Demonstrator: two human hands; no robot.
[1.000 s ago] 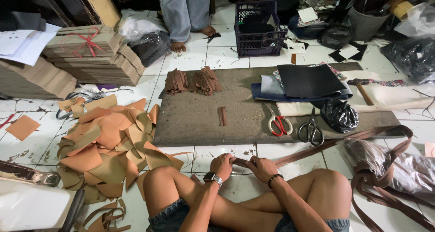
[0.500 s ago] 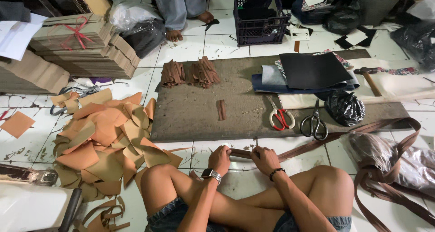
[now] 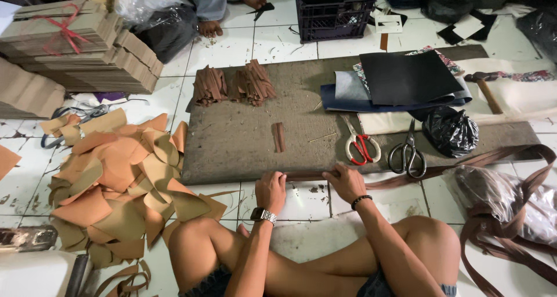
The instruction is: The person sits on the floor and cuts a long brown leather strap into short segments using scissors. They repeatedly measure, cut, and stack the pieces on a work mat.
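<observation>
Red-handled scissors (image 3: 362,148) beside brown strap (image 3: 441,170)

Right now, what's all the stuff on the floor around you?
Strap: one, brown, from both hands to the right.
Mat: one, grey-brown, centre.
Short strip bundles: two, brown, mat's far edge.
Scissors: two, red-handled and metal, on mat.
Cut pieces: pile, tan, left.
Cardboard stacks: several, far left.
Crate: one, dark, top.
Black bag: one, right.
Left hand, right hand: gripping the strap.
</observation>
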